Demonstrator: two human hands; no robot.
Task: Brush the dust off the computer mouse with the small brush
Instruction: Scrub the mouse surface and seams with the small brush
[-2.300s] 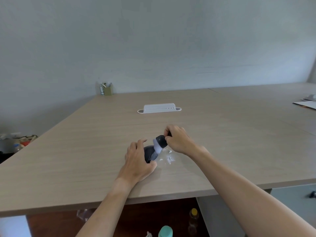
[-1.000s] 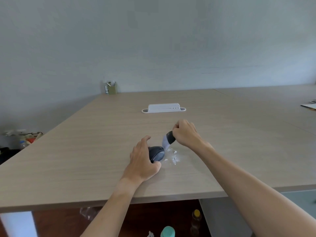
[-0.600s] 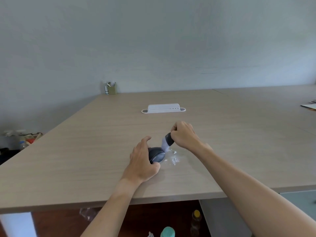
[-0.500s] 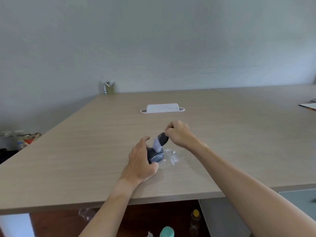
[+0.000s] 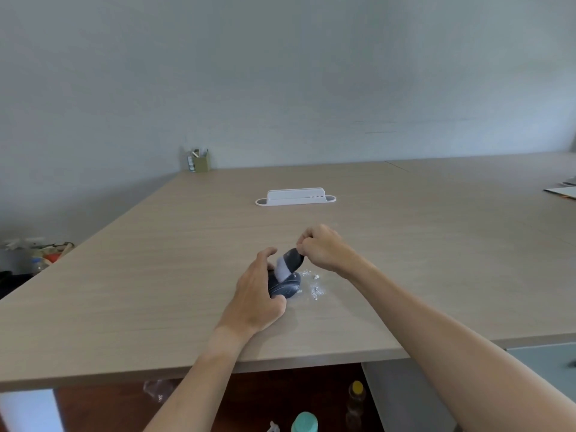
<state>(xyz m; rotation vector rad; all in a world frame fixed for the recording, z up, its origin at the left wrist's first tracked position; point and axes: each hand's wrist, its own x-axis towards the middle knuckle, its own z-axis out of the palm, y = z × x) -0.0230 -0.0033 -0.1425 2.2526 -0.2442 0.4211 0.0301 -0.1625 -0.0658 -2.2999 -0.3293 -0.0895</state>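
A computer mouse (image 5: pixel 285 286) is brushed on a wooden table (image 5: pixel 156 260).
The mouse is gripped by the left hand (image 5: pixel 255 294), fingers curled round its left side; the small brush (image 5: pixel 288 264) is pinched by the right hand (image 5: pixel 324 247), bristles touching the mouse top. White dust (image 5: pixel 314 288) lies just beside it. A pen holder (image 5: pixel 199 160) with pens is seen far back.

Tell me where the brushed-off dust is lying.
In the head view, the white dust lies on the table just right of the mouse, below the right hand.

The left hand (image 5: pixel 255 294) steadies the mouse (image 5: pixel 285 286) while the right hand (image 5: pixel 324 247) holds the brush (image 5: pixel 288 265) on it.
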